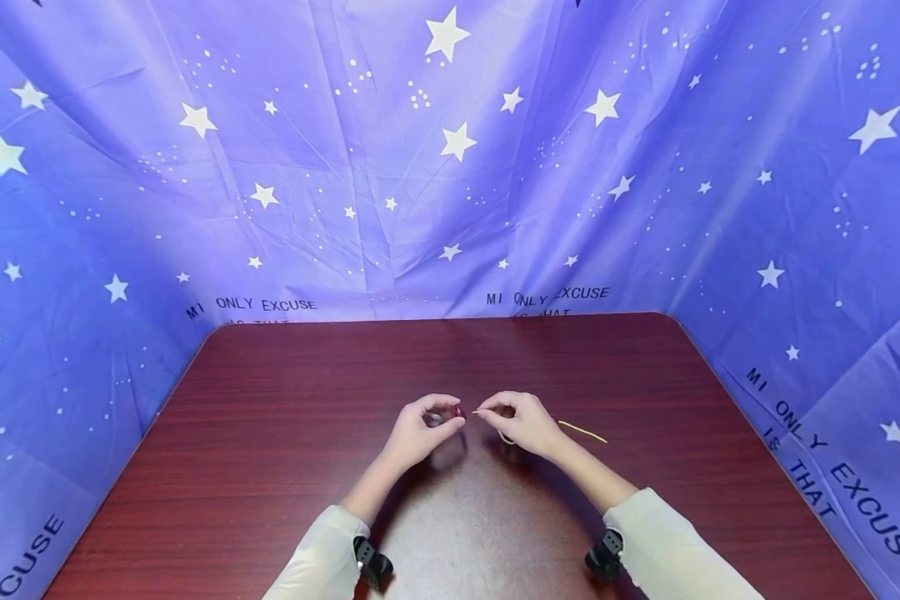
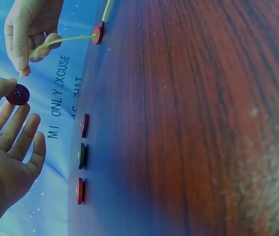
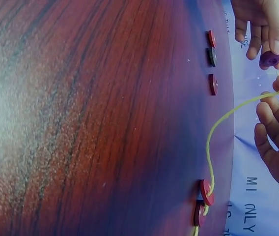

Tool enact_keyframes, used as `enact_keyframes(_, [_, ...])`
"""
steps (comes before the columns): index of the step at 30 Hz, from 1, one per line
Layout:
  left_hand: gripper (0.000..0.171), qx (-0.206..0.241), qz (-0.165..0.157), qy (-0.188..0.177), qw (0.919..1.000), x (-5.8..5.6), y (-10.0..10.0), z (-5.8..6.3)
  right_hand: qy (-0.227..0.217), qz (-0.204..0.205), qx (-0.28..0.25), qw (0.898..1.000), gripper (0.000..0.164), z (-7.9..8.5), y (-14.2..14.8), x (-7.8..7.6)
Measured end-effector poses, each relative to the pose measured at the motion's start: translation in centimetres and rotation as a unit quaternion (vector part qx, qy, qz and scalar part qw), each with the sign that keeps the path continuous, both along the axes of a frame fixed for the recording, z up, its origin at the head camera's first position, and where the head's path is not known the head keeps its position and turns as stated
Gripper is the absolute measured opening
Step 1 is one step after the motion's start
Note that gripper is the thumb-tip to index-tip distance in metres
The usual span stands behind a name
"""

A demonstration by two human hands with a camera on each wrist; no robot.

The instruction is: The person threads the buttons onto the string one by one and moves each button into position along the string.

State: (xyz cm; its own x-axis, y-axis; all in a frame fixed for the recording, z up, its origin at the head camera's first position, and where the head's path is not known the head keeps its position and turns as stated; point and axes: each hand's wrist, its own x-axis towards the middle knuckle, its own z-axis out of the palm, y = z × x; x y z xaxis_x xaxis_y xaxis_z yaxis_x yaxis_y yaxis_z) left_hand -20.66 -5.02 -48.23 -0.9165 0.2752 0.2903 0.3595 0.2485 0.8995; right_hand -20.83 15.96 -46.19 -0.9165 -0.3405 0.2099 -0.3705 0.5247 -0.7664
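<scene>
Above the table, my left hand point(image 1: 414, 435) pinches a round dark red button point(image 2: 18, 95) between thumb and forefinger, with the other fingers spread. Facing it, my right hand point(image 1: 531, 425) pinches a yellow string point(image 3: 213, 129) near its end. The string's tip point(image 2: 20, 75) pokes out of the right fingertips toward the button, close to its rim. From that hand the string curves down to the table, where it passes through a red button point(image 3: 207, 192) and a second darker red button point(image 3: 199, 214).
Three loose buttons stand out in a row on the table in the left wrist view: a red one point(image 2: 84, 126), a dark one point(image 2: 82, 156) and another red one point(image 2: 80, 191). A star-patterned blue cloth point(image 1: 450, 200) encloses the dark red wooden table point(image 1: 270, 375).
</scene>
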Motion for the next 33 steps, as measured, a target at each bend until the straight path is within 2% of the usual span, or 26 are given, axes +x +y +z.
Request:
enact_keyframes(5, [0.028,0.013,-0.020,-0.023,0.9994,0.9,-0.3,1.8,-0.005,0.001,-0.004,1.000,0.017,0.0,-0.3,0.1])
enact_keyframes(7, [0.028,0.017,-0.024,-0.025,0.9993,1.1,-0.4,2.1,0.002,0.000,-0.002,1.000,0.015,0.1,-0.5,0.1])
enact_keyframes(17, [0.029,0.039,-0.041,-0.041,0.9976,0.9,-0.7,1.8,0.068,0.002,0.007,0.998,0.006,0.0,-1.0,0.0])
enact_keyframes(25, [0.031,0.046,-0.048,-0.040,0.9970,0.9,-0.6,1.9,0.087,0.002,0.008,0.996,0.005,-0.2,-1.2,0.0])
enact_keyframes(33, [0.032,0.047,-0.056,-0.045,0.9963,0.9,-0.5,1.7,0.085,0.003,0.016,0.996,0.006,-0.2,-1.2,0.0])
